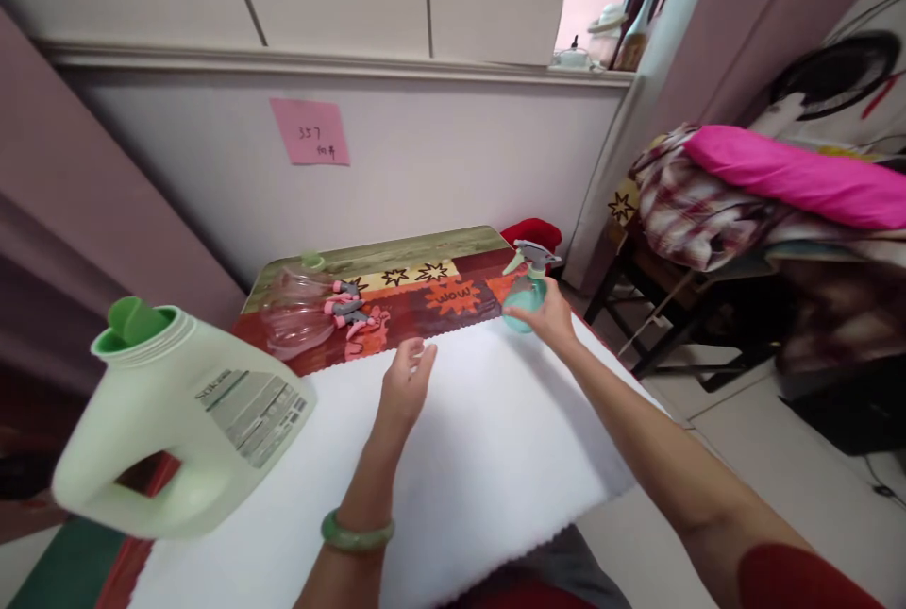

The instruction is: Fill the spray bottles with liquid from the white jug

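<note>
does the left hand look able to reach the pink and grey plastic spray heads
Probably yes: the left hand is open, and nothing seems to block its way to the spray heads.

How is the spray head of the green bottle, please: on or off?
On. The spray head sits atop the neck of the green bottle, which the right hand holds.

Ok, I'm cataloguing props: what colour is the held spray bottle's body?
The bottle body is translucent teal; head view.
</note>
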### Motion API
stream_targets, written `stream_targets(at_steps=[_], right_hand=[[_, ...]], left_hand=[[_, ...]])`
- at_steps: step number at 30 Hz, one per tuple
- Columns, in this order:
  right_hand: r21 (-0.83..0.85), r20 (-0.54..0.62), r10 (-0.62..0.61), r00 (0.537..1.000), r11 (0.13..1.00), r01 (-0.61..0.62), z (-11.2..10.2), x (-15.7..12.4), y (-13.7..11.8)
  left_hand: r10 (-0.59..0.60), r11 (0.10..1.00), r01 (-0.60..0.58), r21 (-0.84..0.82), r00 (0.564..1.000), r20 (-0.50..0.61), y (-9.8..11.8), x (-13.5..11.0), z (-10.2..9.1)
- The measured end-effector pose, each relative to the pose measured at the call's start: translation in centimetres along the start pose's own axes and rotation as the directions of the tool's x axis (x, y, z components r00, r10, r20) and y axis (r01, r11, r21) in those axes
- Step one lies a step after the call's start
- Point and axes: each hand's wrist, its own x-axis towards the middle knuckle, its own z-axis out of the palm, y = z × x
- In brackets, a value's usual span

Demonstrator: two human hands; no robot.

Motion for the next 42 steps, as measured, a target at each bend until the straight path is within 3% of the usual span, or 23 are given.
stream_targets(at_steps=[4, 6, 10, 12, 14, 16, 19, 20, 22, 25, 31, 42], right_hand=[[-0.184, -0.074, 0.062, 0.995, 0.980, -0.075, -2.9, 3.2, 4.5], [-0.202, -0.073, 0.097, 0.993, 0.973, -0.110, -3.3, 3.6, 6.2], [-0.211, -0.018, 0.137, 0.990, 0.968, -0.137, -3.3, 3.5, 8.4], [-0.208, 0.002, 0.146, 0.989, 0.968, -0.143, -3.4, 3.2, 8.8], [-0.206, 0.007, 0.160, 0.987, 0.966, -0.155, -3.6, 2.2, 9.1], [-0.210, -0.042, 0.136, 0.990, 0.967, -0.142, -3.9, 0.4, 9.4], [-0.265, -0.133, -0.045, 0.990, 0.964, 0.008, -4.5, -3.7, 10.1], [-0.317, -0.090, -0.107, 0.990, 0.946, 0.074, -4.7, -5.1, 10.5], [-0.437, 0.103, -0.166, 0.981, 0.878, 0.195, -5.2, -7.7, 11.2], [-0.528, 0.346, -0.121, 0.930, 0.794, 0.300, -5.8, -10.0, 12.1], [-0.654, 0.427, -0.032, 0.903, 0.679, 0.333, -6.2, -10.3, 12.0], [-0.655, 0.393, -0.146, 0.908, 0.649, 0.388, -5.7, -10.5, 12.9]], left_hand=[[0.140, 0.955, -0.154, 0.253, 0.987, 0.074, -0.6, -5.0, -1.8], [0.182, 0.875, -0.210, 0.437, 0.978, 0.106, -1.9, -7.1, -2.6], [0.236, 0.417, -0.246, 0.875, 0.959, 0.157, -5.2, -9.7, -3.8], [0.221, 0.284, -0.199, 0.938, 0.965, 0.138, -6.3, -10.3, -3.9], [0.207, 0.232, -0.172, 0.957, 0.970, 0.124, -6.9, -10.7, -3.9], [0.203, 0.221, -0.170, 0.960, 0.971, 0.125, -7.0, -11.0, -3.8], [0.202, 0.219, -0.169, 0.961, 0.971, 0.125, -6.9, -11.3, -3.6], [0.200, 0.219, -0.169, 0.961, 0.972, 0.125, -6.9, -11.4, -3.6], [0.194, 0.220, -0.167, 0.961, 0.973, 0.125, -6.9, -11.5, -3.5], [0.182, 0.225, -0.169, 0.959, 0.975, 0.129, -7.0, -11.7, -3.5], [0.164, 0.256, -0.165, 0.952, 0.978, 0.126, -7.2, -11.9, -3.3], [0.151, 0.290, -0.150, 0.945, 0.982, 0.110, -7.0, -12.3, -3.5]])
